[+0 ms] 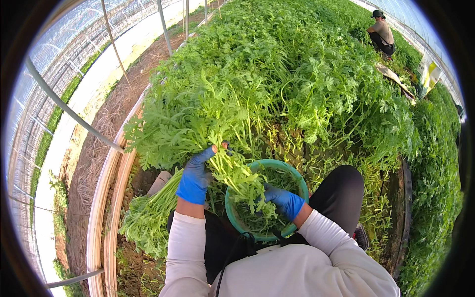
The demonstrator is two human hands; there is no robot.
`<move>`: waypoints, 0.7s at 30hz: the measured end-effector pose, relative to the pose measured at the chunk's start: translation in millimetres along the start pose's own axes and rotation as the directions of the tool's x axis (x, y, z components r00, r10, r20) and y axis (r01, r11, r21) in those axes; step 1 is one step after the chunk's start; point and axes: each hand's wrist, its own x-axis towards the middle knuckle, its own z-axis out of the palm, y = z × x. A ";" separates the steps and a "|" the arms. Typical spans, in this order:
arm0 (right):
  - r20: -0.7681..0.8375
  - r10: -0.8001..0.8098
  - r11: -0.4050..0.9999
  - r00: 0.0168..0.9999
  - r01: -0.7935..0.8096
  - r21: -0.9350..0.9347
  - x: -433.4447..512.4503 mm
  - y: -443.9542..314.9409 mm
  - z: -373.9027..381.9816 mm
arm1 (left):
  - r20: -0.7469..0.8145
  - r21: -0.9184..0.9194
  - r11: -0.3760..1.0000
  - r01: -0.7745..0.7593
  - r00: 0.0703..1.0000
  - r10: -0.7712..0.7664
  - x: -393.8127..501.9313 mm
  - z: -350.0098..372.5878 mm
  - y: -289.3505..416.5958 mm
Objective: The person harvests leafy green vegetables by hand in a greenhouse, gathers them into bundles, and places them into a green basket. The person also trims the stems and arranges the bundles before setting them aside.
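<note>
My left hand (198, 172), in a blue glove with bare fingertips, grips a bunch of leafy greens (232, 169) with lobed leaves, like crown daisy. The bunch slants down to the right over a green plastic tub (230, 215). Loose leaves (259, 224) lie inside the tub, which stands between my legs. My right hand (280, 198), gloved in blue too, holds the leaves at the bunch's lower end, above the tub. Its fingertips are partly hidden by the foliage. A pile of greens (156, 215) with pale stems lies left of my left forearm.
Dense standing greens (267, 63) fill the bed ahead. Cut stubble (315, 163) covers the soil beyond the tub. Boards (118, 208) and metal hoops (70, 111) edge the left side. A person (383, 33) crouches far right, near a printed sack (428, 76).
</note>
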 end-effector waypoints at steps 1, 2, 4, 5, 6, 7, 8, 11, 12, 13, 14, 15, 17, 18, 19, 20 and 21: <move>-0.012 0.005 0.998 1.000 -0.006 -0.066 2.9 2.1 -2.8 | -0.077 0.035 0.999 0.005 0.997 -0.002 0.6 -0.9 -1.6; -0.030 -0.012 0.991 0.999 0.008 -0.132 4.6 5.1 -5.3 | -0.157 0.063 0.998 -0.004 0.987 0.014 2.6 -1.6 -3.9; -0.052 -0.040 0.968 0.998 0.026 -0.251 5.2 10.3 -10.2 | -0.202 -0.010 1.000 -0.023 0.979 0.021 8.8 -2.6 -11.8; -0.040 -0.089 0.947 0.995 0.072 -0.313 5.2 11.2 -12.7 | -0.197 -0.026 0.999 -0.029 0.980 0.023 9.0 -3.5 -17.4; 0.049 -0.106 0.926 0.993 0.117 -0.359 1.7 10.5 -15.9 | -0.272 -0.019 1.000 -0.023 0.962 0.017 9.5 -3.7 -23.8; -0.046 -0.125 0.869 0.991 0.087 -0.487 -0.6 7.7 -18.4 | -0.306 -0.036 0.999 -0.013 0.952 0.001 7.3 -4.0 -29.8; -0.056 -0.181 0.798 0.982 0.113 -0.592 -4.5 2.4 -20.6 | -0.297 -0.044 0.999 -0.001 0.955 -0.012 5.5 -4.6 -31.7; -0.110 -0.365 0.567 0.924 0.127 -0.814 -14.8 -28.7 -23.1 | -0.171 0.116 0.993 0.009 0.985 0.011 -7.1 -1.8 -34.3; -0.091 -0.493 0.546 0.865 0.226 -0.807 -19.1 -38.8 -19.9 | -0.195 0.093 0.993 0.073 0.979 -0.054 -11.7 0.1 -33.8; -0.091 -0.618 0.502 0.781 0.303 -0.810 -22.6 -50.8 -15.5 | -0.193 0.168 0.984 0.050 0.981 -0.016 -14.5 3.0 -34.5; -0.054 -0.639 0.545 0.767 0.402 -0.736 -20.5 -62.4 -7.8 | -0.176 0.237 0.971 0.007 0.984 0.036 -16.8 5.9 -36.2; -0.074 -0.654 0.590 0.753 0.447 -0.672 -16.3 -72.5 2.8 | -0.154 0.306 0.952 -0.034 0.984 0.084 -17.7 8.3 -39.0; -0.024 -0.699 0.475 0.715 0.439 -0.763 -10.1 -86.4 26.5 | -0.113 0.305 0.951 -0.045 0.990 0.083 -17.6 9.0 -47.4; 0.051 -0.707 0.385 0.706 0.444 -0.809 3.1 -94.9 40.8 | -0.103 0.307 0.951 -0.044 0.992 0.079 -16.4 6.8 -53.5; 0.118 -0.655 0.172 0.746 0.299 -0.939 6.5 -105.5 50.3 | -0.052 0.303 0.950 -0.077 0.994 0.097 -14.4 3.2 -60.6; 0.052 -0.605 0.105 0.795 0.144 -0.984 15.2 -111.3 63.5 | -0.045 0.400 0.916 -0.036 0.997 0.059 -12.7 -2.8 -67.0; 0.092 -0.593 -0.102 0.800 0.039 -0.994 15.8 -114.3 72.6 | -0.106 0.517 0.856 0.020 0.994 0.041 -11.2 -9.9 -73.4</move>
